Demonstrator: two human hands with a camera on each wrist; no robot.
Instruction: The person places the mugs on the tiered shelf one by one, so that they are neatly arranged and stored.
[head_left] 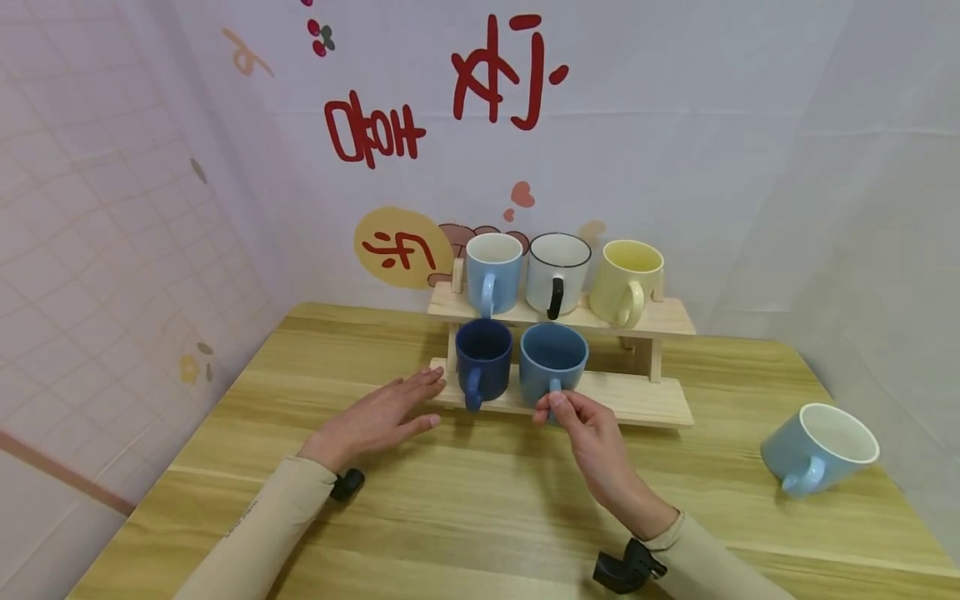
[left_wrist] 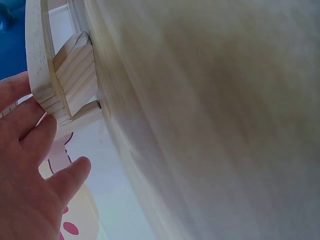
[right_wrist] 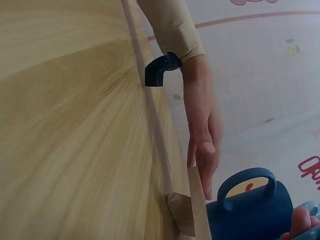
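Note:
My right hand [head_left: 603, 446] pinches the handle of a greyish-blue mug [head_left: 551, 354] on the lower tier of a wooden two-tier shelf [head_left: 637, 400]. Only a fingertip of that hand shows in the right wrist view. To its left a navy mug [head_left: 483, 358] stands on the same tier, handle facing me. My left hand [head_left: 375, 421] has its fingers extended, the fingertips at the left end of the lower board. The left wrist view shows those fingers against the board's wooden edge [left_wrist: 37, 60]; they hold nothing.
Across the upper tier stand a light blue mug [head_left: 495, 279], a white mug with black rim and handle [head_left: 557, 275], and a yellow mug [head_left: 626, 283]. Another light blue mug [head_left: 817, 450] is on the table [head_left: 450, 517] at the right, looking tilted. A printed cloth [head_left: 675, 125] hangs behind.

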